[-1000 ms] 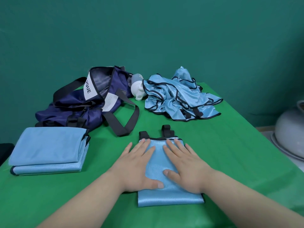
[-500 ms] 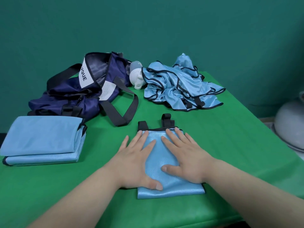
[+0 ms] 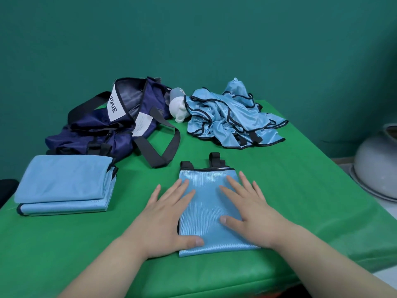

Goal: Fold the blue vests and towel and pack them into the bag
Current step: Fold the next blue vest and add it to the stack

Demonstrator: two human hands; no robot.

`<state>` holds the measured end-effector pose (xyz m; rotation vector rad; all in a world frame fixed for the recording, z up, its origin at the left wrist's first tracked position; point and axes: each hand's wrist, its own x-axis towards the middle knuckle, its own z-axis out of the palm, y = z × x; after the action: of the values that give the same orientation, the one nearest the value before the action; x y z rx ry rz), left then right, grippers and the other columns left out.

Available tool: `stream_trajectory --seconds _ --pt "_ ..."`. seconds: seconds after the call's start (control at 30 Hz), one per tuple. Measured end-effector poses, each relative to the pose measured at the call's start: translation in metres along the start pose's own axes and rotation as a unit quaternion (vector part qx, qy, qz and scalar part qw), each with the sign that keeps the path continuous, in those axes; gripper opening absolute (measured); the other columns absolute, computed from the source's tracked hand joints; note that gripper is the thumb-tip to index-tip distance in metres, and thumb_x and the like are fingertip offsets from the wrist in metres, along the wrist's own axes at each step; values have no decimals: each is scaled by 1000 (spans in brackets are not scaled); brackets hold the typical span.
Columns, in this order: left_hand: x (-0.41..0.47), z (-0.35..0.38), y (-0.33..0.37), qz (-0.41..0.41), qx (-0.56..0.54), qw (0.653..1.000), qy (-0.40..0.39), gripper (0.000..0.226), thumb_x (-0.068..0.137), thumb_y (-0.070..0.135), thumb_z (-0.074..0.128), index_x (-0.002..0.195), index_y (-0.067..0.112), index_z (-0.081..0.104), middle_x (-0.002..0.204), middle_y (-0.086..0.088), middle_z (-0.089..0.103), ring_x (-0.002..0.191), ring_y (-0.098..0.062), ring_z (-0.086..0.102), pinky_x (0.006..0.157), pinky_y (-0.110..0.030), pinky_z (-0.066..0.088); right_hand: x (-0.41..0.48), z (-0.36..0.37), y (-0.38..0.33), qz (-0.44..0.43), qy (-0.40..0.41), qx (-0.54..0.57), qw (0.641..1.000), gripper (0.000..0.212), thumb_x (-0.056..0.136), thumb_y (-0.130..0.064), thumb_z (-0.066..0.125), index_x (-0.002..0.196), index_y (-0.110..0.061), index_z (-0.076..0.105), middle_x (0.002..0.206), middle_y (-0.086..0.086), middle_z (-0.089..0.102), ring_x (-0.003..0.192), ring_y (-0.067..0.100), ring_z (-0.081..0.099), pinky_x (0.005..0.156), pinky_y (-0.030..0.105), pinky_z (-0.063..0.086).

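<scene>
A folded vest (image 3: 211, 211) lies flat near the front edge of the table (image 3: 300, 190), its black straps pointing away from the person. Both hands rest on it with fingers straight and spread, gripping nothing. The left hand (image 3: 165, 220) covers the vest's left edge, with its palm partly on the table and its thumb laid across the lower left corner. The right hand (image 3: 251, 214) lies on the right half, with its thumb pointing in toward the middle. A strip of blue cloth shows bare between the two hands. To the left, well apart from the hands, sits a stack (image 3: 62, 183) of two folded light-blue pieces; whether the upper one is the towel or a vest cannot be told from here. Just behind the stack, the dark blue bag (image 3: 111, 127) slumps open with its black handles loose on the table. At the far side lies a crumpled pile of vests (image 3: 229, 117), blue with black trim, and a white object (image 3: 178, 109) is wedged between that pile and the bag. The table has a bright green cover, and the wall (image 3: 193, 39) behind it is dark teal. A pale grey bowl (image 3: 378, 166) stands off the table at the right.
</scene>
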<state>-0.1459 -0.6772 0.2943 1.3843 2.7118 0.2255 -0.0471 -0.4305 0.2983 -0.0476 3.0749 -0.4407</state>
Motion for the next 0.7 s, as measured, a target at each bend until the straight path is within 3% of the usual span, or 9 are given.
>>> stream_trajectory --seconds 0.07,0.13,0.23,0.3,0.5,0.7 --pt "-9 1 3 5 -15 1000 22 110 68 97 16 158 35 5 162 15 -21 143 5 -29 123 -42 -11 -10 0 3 6 80 111 991 79 83 -71 29 154 -37 27 164 -20 3 148 -1 -23 125 39 -3" --pt "-22 6 8 28 -43 997 54 101 73 95 21 156 37 21 165 16 -3 148 4 -15 122 -38 -7 -27 4 5 18 138 192 972 67 83 -65 40 144 -38 44 158 -23 24 150 -5 -7 125 35 10" --pt "-41 17 20 71 -55 992 93 80 78 89 42 142 41 46 157 16 34 148 -2 19 119 -32 8 -51 16 1 -30 141 181 973 51 81 -60 59 126 -36 59 145 -23 40 150 0 9 121 31 20" --pt "-47 21 25 65 -45 991 110 71 79 88 43 134 43 52 146 20 46 141 -2 33 117 -30 15 -60 21 -2 -69 129 138 980 49 79 -57 65 121 -34 62 141 -20 44 150 4 14 120 29 21" --pt "-47 13 31 -4 -114 990 84 69 73 82 49 131 45 58 139 37 34 137 8 25 119 -24 17 -58 27 -11 -40 148 104 983 33 80 -53 59 104 -32 67 123 -18 55 135 5 40 113 36 34" --pt "-45 17 26 -25 -171 980 102 62 68 76 57 121 44 64 134 39 42 134 10 34 117 -24 22 -55 30 -10 -22 179 153 972 27 84 -52 55 91 -33 72 115 -27 58 122 0 50 107 35 41"
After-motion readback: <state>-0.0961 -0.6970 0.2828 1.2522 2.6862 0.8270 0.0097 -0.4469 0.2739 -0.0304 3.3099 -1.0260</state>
